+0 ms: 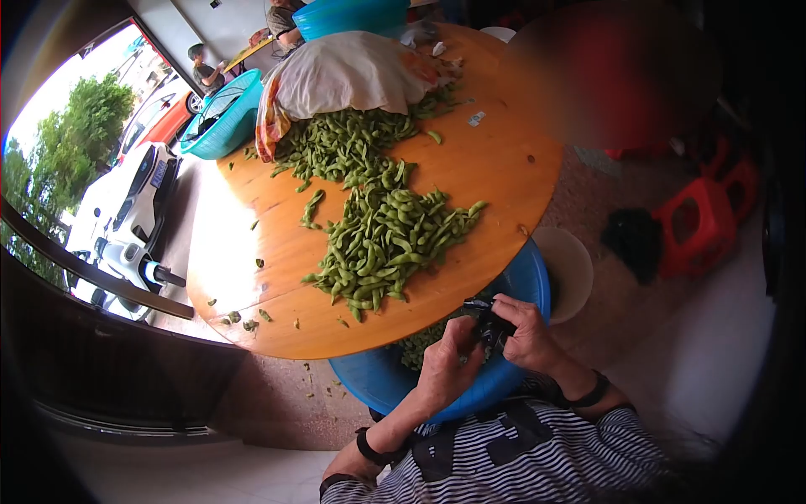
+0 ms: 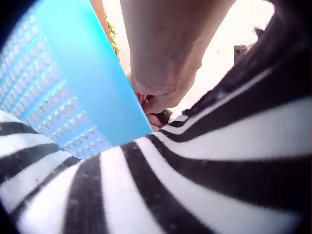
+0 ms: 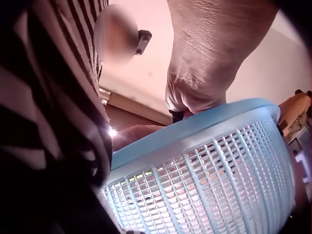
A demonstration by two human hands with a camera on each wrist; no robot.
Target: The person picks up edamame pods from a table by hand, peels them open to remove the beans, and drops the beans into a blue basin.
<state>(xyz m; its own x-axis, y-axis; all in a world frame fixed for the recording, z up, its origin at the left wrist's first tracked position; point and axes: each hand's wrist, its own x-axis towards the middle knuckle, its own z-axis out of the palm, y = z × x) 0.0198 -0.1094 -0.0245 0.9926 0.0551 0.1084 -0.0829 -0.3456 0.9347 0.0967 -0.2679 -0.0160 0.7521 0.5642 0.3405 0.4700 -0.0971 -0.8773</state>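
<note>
Over a blue plastic basket (image 1: 540, 277), my two hands meet at a small, shiny black thing (image 1: 485, 317); I cannot tell what kind of thing it is. The right hand (image 1: 522, 334) pinches it from the right, thumb and fingers curled. From the left, the left hand (image 1: 452, 361) grips its lower part with bent fingers. Loose green pods or beans (image 1: 416, 349) lie inside the basket. In the left wrist view the hand is partly hidden behind a striped shirt (image 2: 165, 180). The basket's rim (image 3: 195, 127) covers the fingers in the right wrist view.
A round wooden table (image 1: 504, 168) bears a heap of green soybean pods (image 1: 386, 239), partly under a pale cloth (image 1: 344, 76). A teal basket (image 1: 222, 118) stands at its left edge. To the right are a pale bucket (image 1: 567, 273) and red stools (image 1: 701, 223).
</note>
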